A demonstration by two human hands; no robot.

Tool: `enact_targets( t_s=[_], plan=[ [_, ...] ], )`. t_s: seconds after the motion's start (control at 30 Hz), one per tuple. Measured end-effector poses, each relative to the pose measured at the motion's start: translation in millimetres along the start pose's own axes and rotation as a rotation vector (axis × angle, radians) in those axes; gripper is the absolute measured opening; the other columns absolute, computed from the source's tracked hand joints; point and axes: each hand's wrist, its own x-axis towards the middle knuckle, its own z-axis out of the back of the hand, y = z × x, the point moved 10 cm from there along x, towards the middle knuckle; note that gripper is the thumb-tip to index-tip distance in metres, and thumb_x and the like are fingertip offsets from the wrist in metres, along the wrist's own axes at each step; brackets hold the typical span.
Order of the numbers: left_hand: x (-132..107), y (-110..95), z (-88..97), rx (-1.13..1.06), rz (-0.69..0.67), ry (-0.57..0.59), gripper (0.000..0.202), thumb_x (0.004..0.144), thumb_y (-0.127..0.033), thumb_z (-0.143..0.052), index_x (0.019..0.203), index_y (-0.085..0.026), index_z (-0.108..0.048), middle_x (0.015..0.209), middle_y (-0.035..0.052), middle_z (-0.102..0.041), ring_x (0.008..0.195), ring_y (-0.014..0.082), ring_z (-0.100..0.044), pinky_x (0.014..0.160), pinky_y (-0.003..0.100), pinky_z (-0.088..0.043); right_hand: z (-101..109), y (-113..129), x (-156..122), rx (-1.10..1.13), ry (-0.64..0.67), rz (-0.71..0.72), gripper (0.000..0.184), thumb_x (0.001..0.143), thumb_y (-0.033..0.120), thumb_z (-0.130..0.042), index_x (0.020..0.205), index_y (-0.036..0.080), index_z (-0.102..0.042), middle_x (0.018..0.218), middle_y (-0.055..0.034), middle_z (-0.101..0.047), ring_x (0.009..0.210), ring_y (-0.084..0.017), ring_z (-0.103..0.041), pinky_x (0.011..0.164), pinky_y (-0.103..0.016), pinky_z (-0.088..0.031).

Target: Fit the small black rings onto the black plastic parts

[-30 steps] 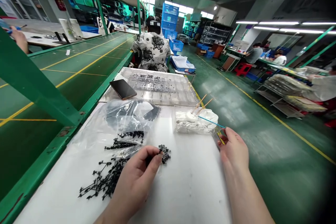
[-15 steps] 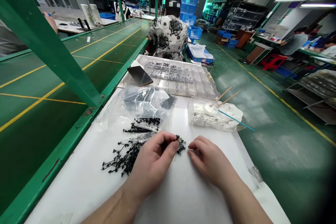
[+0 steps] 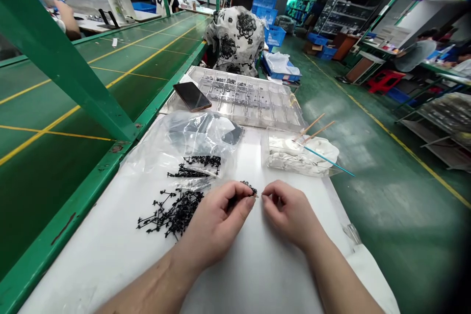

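1. L hand (image 3: 221, 218) pinches sprue (image 3: 249, 188) just right of pile (image 3: 171, 212); R hand (image 3: 289, 211) fingertips close beside it, grip unclear.
2. Risk: tiny bit may flick off table (image 3: 257, 270) if grip slips.

Figure: the worker's own limbs, as the head camera shows them. We mark the left hand (image 3: 217, 223) and the right hand (image 3: 290, 216), both bare, every finger uncovered. We follow each into its arm: the left forearm (image 3: 154, 284) and the right forearm (image 3: 338, 279) are likewise bare down to the lower edge of the view, where we lose them.
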Motion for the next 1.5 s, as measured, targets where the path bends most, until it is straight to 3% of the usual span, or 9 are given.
enact_targets(
  t_s=[0.17, 0.3, 0.5, 0.9, 1.13, 1.23, 1.37, 1.5],
  plan=[
    [-1, -6, -8.0, 0.064, -0.026, 0.045, 0.016, 0.108, -0.036, -0.062, 0.103, -0.023, -0.071, 0.083, -0.0017, -0.066, 0.072, 0.0164, -0.057, 0.068, 0.029, -0.044, 30, -2, -9, 0.48, -0.23, -0.056, 0.012, 0.087, 0.023, -0.078, 0.078, 0.023, -0.07, 0.085, -0.0044, -0.078, 0.076, -0.018, -0.074, 0.067, -0.028, -0.06],
    [-1, -11, -15.0, 0.1, -0.057, 0.085, 0.013, 0.106, -0.029, -0.062, 0.099, -0.022, -0.071, 0.078, -0.0025, -0.064, 0.069, 0.0156, -0.056, 0.064, 0.028, -0.042, 34, 2, -15, 0.643, -0.242, -0.085, 0.011, 0.087, 0.023, -0.086, 0.096, 0.025, -0.081, 0.086, -0.0041, -0.08, 0.076, -0.018, -0.077, 0.068, -0.026, -0.064],
    [0, -20, -22.3, 0.213, -0.151, 0.132, 0.014, 0.106, -0.022, -0.059, 0.094, -0.022, -0.067, 0.076, -0.0032, -0.063, 0.065, 0.0142, -0.054, 0.062, 0.026, -0.041, 36, 16, -18, 0.638, -0.176, 0.039, 0.012, 0.088, 0.02, -0.088, 0.095, 0.029, -0.084, 0.096, -0.0041, -0.075, 0.09, -0.016, -0.072, 0.077, -0.025, -0.062],
    [-3, -20, -30.1, 0.241, -0.208, 0.178, 0.014, 0.109, -0.019, -0.057, 0.098, -0.022, -0.065, 0.086, -0.0004, -0.067, 0.072, 0.0151, -0.058, 0.064, 0.027, -0.041, 28, 25, -19, 0.56, -0.122, 0.061, 0.014, 0.09, 0.02, -0.087, 0.099, 0.031, -0.083, 0.1, -0.0045, -0.07, 0.094, -0.019, -0.069, 0.074, -0.029, -0.058],
    [-7, -23, -30.5, 0.257, -0.276, 0.205, 0.018, 0.111, -0.016, -0.053, 0.113, -0.021, -0.07, 0.098, 0.0031, -0.069, 0.088, 0.017, -0.066, 0.076, 0.027, -0.048, 15, 16, -15, 0.724, -0.012, -0.036, 0.012, 0.087, 0.021, -0.09, 0.093, 0.028, -0.082, 0.096, -0.0028, -0.071, 0.088, -0.016, -0.07, 0.076, -0.027, -0.059],
    [-8, -23, -29.8, 0.278, -0.318, 0.206, 0.025, 0.112, -0.014, -0.05, 0.118, -0.023, -0.073, 0.104, 0.0043, -0.07, 0.092, 0.0181, -0.067, 0.081, 0.029, -0.051, 5, 11, -16, 0.813, 0.057, -0.107, 0.017, 0.087, 0.022, -0.09, 0.101, 0.028, -0.083, 0.092, -0.0025, -0.072, 0.083, -0.016, -0.07, 0.072, -0.026, -0.059],
    [-7, -21, -28.0, 0.344, -0.342, 0.162, 0.026, 0.112, -0.015, -0.051, 0.113, -0.022, -0.076, 0.102, 0.0046, -0.07, 0.091, 0.019, -0.068, 0.08, 0.03, -0.051, 5, 15, -17, 0.705, 0.088, -0.058, 0.01, 0.091, 0.022, -0.087, 0.099, 0.028, -0.084, 0.098, -0.0038, -0.073, 0.09, -0.017, -0.071, 0.077, -0.027, -0.059],
    [-6, -21, -27.4, 0.364, -0.336, 0.131, 0.019, 0.112, -0.018, -0.052, 0.111, -0.02, -0.072, 0.102, 0.0058, -0.074, 0.094, 0.0205, -0.07, 0.082, 0.031, -0.052, 17, 23, -20, 0.587, 0.01, 0.039, 0.01, 0.092, 0.019, -0.085, 0.094, 0.028, -0.081, 0.098, -0.0035, -0.072, 0.091, -0.017, -0.07, 0.077, -0.028, -0.058]
  ],
)
